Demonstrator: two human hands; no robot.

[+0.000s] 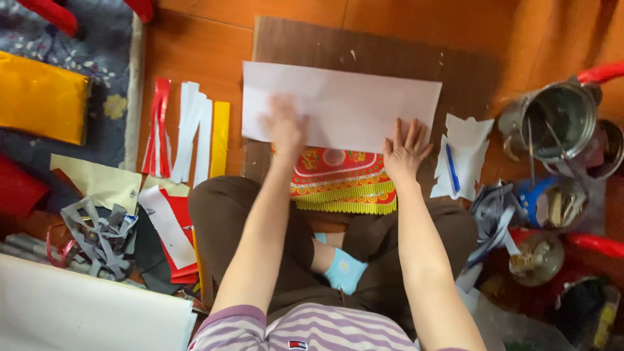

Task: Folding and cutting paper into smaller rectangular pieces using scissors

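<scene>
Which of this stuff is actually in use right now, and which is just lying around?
In use:
white sheet, pressed flat by left hand and right hand
brown board under it
red and yellow patterned paper beneath the sheet

Lying about:
paper strips
blue pen
metal pot
grey scraps

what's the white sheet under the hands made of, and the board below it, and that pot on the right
White sheet: looks like thin matte paper, flat with crisp straight edges; both the left hand and right hand press on it. Board: probably wood or fibreboard, dull brown and scuffed with pale marks. Pot: metal, likely steel, judging by its grey reflective shine.
</scene>
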